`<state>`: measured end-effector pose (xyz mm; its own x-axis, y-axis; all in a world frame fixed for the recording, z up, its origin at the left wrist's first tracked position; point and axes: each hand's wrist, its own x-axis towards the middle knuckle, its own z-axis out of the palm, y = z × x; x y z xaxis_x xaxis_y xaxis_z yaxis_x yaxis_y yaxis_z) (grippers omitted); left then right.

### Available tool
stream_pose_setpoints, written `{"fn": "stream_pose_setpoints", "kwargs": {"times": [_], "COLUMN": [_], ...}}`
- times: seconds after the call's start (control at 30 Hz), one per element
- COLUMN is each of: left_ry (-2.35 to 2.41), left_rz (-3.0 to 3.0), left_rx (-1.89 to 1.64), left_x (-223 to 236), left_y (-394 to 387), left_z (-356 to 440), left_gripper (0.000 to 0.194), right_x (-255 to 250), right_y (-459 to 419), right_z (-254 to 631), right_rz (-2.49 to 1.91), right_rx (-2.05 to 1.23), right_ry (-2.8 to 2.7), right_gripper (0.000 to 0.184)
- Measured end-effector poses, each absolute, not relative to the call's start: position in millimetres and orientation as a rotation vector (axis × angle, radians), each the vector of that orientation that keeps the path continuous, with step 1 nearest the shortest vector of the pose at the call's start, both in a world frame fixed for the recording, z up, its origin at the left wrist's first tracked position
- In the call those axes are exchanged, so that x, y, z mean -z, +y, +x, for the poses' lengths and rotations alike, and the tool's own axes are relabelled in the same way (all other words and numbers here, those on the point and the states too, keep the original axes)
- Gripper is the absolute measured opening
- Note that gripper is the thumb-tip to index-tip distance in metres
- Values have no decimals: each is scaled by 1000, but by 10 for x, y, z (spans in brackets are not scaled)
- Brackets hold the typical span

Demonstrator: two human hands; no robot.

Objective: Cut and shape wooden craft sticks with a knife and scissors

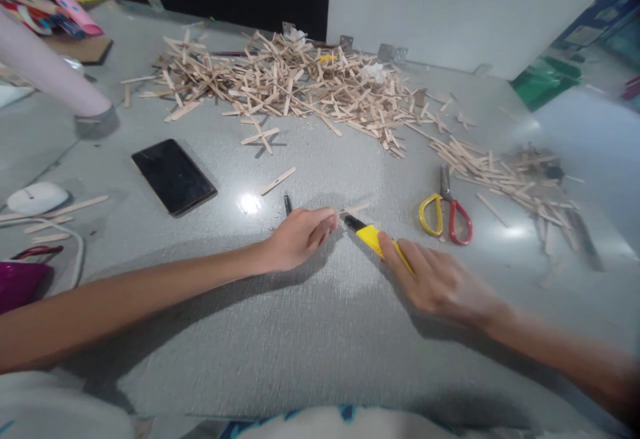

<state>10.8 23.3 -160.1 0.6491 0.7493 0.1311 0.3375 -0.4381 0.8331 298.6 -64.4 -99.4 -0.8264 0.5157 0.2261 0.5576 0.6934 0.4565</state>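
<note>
My left hand (304, 234) is closed in a pinch on one end of a thin wooden craft stick (359, 208), which points to the right. Wrapped round a yellow utility knife (371, 238) is my right hand (440, 278), also closed. The knife's dark tip is at the stick, just right of my left fingertips; whether the blade touches the wood I cannot tell. Behind my left hand lies a black pen (288, 204), partly hidden. A single craft stick with a dark mark (279, 181) rests farther back.
A big heap of craft sticks (290, 82) spreads along the back, with more sticks (500, 169) at the right. Scissors (445, 211) with yellow and red handles lie right of the knife. Left are a phone (174, 176), a white mouse (37, 197) and a pale post-like cylinder (55, 66).
</note>
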Motion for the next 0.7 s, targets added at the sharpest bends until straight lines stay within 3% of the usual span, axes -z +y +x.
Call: {"fn": "stream_pose_setpoints", "kwargs": {"times": [0.37, 0.7], "left_ry": [949, 963], "left_rz": [2006, 2077], "left_rx": [-532, -572], "left_x": [1543, 1597], "left_y": [275, 253], "left_z": [186, 179], "left_gripper": [46, 49], "right_x": [937, 861], "right_y": [-758, -701], "right_z": [2993, 2804], "right_rz": [-1073, -896], "right_rx": [812, 1130], "right_ry": [-2866, -2673], "right_gripper": [43, 19]}}
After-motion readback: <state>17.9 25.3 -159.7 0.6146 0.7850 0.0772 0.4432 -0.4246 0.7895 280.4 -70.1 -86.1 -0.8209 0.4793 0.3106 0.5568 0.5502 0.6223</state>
